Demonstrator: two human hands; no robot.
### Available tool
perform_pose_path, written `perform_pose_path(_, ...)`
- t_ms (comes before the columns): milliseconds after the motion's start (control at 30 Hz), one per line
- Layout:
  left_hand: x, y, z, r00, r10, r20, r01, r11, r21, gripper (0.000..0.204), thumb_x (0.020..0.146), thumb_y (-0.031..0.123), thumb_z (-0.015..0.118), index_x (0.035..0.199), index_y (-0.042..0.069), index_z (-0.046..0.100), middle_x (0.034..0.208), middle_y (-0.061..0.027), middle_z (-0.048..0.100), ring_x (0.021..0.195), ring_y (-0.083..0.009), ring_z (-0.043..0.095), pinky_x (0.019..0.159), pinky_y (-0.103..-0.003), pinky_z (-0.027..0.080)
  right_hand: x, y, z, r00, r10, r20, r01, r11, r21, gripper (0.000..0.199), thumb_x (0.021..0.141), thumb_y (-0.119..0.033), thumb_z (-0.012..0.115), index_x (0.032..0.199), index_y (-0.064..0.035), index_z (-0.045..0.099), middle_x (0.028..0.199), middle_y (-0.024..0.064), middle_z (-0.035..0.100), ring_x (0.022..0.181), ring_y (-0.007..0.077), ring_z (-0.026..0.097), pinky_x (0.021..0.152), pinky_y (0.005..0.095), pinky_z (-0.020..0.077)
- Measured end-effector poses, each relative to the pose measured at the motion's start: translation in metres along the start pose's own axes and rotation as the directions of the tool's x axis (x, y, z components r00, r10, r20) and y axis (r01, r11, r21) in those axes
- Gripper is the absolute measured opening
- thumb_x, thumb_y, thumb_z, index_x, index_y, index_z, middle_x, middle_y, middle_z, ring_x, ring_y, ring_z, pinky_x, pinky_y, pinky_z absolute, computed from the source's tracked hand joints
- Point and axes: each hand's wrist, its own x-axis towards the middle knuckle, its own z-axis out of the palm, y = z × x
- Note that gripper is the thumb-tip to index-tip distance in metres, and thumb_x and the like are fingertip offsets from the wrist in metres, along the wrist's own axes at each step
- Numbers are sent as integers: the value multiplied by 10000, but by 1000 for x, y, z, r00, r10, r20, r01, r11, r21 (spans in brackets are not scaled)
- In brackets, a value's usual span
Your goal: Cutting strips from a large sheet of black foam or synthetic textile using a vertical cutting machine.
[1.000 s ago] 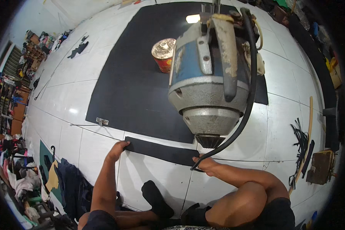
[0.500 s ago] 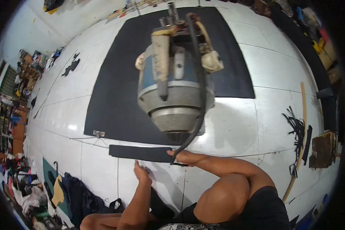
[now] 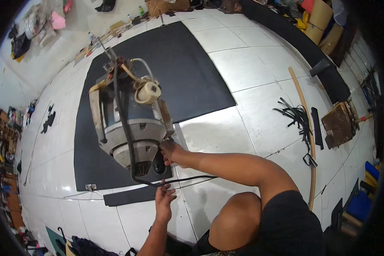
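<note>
Had the left hand [image 3: 163, 204] half open and loosely spread right at the black cable [image 3: 183, 180], couldn't tell if actually touching it. Had the right hand [image 3: 172, 152] partly curled by the lower side of the grey motor [image 3: 141, 135], next to a shiny black thing [image 3: 159, 164], with grip too hidden to call. Saw the black strip [image 3: 130, 197] on white tiles [image 3: 217, 141] along the black sheet's [image 3: 187, 77] near edge.

Worn on the head, the wide fisheye camera looks down and forward, with the raised knee [image 3: 237, 219], left hand [image 3: 163, 202] and right hand [image 3: 172, 152] near it and the tiled floor [image 3: 222, 132] bending away to the far wall [image 3: 74, 32].
</note>
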Motion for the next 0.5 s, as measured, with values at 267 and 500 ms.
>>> perform_pose_path(267,0,16,31,987,-32,155,22,998,63,605,848,-14,596,1417,47,402,1432,-132,469,1287,-291,495,1019,-393,448,-21,-27,55,972,-237,-2,237,970,61,352,978,-375,561,948,-26,601,750,93,623,570,197,613,474,351,475)
perform_pose_path(500,-3,17,58,912,-57,406,-32,977,209,481,883,-68,598,1331,47,466,1387,-108,543,1257,-232,527,1071,-365,418,-43,-64,9,968,-219,126,253,861,-441,285,951,-274,603,1017,3,619,761,155,678,601,250,667,492,385,516)
